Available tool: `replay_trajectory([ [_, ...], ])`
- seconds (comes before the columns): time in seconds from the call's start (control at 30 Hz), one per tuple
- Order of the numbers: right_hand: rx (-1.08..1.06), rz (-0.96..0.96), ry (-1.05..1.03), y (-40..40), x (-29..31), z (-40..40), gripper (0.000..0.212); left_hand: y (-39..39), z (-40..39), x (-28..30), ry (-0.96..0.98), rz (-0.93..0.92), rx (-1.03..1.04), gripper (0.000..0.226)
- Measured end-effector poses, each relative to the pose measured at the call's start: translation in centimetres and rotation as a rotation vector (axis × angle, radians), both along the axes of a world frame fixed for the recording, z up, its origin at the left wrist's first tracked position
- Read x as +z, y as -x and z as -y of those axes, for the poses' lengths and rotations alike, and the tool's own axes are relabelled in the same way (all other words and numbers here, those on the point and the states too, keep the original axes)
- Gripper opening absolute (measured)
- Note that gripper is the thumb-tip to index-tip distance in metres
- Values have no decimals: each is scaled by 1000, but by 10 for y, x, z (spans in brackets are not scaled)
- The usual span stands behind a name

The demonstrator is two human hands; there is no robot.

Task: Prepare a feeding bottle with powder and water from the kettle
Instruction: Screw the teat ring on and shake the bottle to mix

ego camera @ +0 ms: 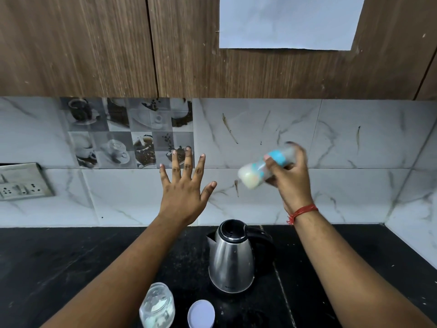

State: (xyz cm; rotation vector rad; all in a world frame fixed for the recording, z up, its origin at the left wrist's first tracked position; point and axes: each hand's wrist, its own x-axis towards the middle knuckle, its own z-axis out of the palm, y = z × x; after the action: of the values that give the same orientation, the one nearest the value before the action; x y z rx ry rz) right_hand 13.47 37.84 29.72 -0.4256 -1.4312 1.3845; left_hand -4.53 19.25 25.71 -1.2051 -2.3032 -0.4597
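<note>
Mixing stage: bottle filled, capped and blurred in my grasp.

On the counter (71, 256) at 6 o'clock stand the uncapped powder jar (157, 304), its lid (201, 313) and the kettle (233, 259); at 2 o'clock my right hand (289, 176) clasps the feeding bottle (264, 168), my left hand (185, 185) splayed, holding nothing.

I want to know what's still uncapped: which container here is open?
The glass jar near the left forearm: its white lid lies beside it. The kettle is closed; the feeding bottle is too blurred to judge.
</note>
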Motion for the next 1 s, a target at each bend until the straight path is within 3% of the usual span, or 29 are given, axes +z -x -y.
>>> replay_trajectory([
  [0.07,-26,-29,10,1,-1,1,69,-1,0,0,3,7,7,78],
  [0.17,20,102,-103,3,-3,5,68,-1,2,0,11,-13,12,78],
  [0.23,-49,11,-51,3,-4,2,69,0,3,0,11,-3,11,78],
  [0.33,67,129,-109,4,-3,5,71,0,3,0,9,-6,13,78],
  [0.43,30,61,-71,4,-4,1,69,0,2,1,8,3,10,78],
  [0.53,144,156,-87,4,-3,1,68,-1,2,1,0,-9,5,77],
  [0.63,29,22,-15,3,-8,-1,73,-1,1,2,3,-3,5,77],
  [0.73,136,131,-82,3,-10,2,65,-2,2,1,9,-20,6,77],
  [0.83,14,10,-33,1,-11,-1,63,-1,1,0,14,-17,5,77],
  [0.93,82,110,-120,3,-6,3,65,-2,1,0,17,-23,6,77],
  [1.0,-7,31,-98,3,-7,3,67,-2,0,1,20,-19,1,77],
])
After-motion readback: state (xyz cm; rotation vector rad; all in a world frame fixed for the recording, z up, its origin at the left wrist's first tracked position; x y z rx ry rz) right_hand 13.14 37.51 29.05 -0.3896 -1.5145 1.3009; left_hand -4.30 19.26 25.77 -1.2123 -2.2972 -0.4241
